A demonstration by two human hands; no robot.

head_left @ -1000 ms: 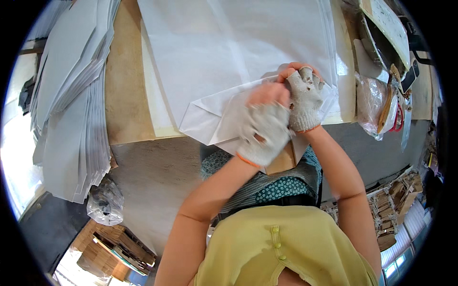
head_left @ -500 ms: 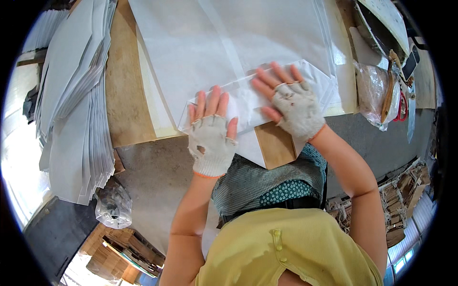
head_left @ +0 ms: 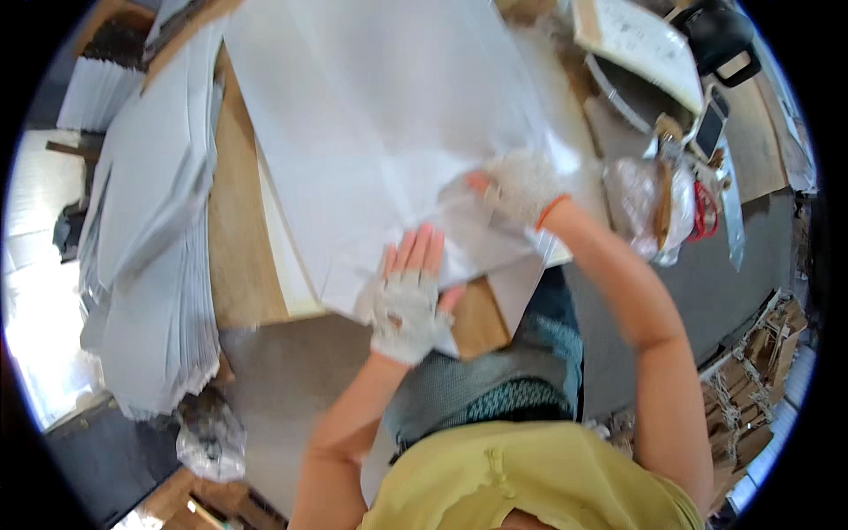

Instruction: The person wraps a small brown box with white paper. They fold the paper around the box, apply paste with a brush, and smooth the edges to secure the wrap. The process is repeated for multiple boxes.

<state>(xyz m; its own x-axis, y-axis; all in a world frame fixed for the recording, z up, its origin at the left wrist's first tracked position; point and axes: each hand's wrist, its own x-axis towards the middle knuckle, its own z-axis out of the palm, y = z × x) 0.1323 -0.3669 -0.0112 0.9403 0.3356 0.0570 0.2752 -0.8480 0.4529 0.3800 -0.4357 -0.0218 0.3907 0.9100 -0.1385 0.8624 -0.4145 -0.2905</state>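
Observation:
Large white paper sheets point(head_left: 353, 115) lie stacked across the wooden table in front of me. My left hand point(head_left: 408, 305), in a worn fingerless glove, rests flat near the sheets' front edge with its fingers stretched out. Farther right and higher, my right hand point(head_left: 523, 187), gloved the same way, is on the paper. Motion blurs it and its fingers are mostly hidden, so I cannot tell whether they grip a sheet. Below the hands a flat brown piece point(head_left: 481, 320) shows between white paper flaps at the table's edge.
A tall stack of folded white paper point(head_left: 159, 194) stands at left. A clear plastic bag point(head_left: 632, 194), red-handled scissors point(head_left: 704, 212), a phone point(head_left: 710, 128) and a black mug point(head_left: 720, 40) lie at right. Bundled brown cardboard point(head_left: 751, 397) sits lower right.
My right hand has left its flat, spread pose and turned inward on the paper. My left hand has shifted slightly right and nearer to me. The whole view has tilted.

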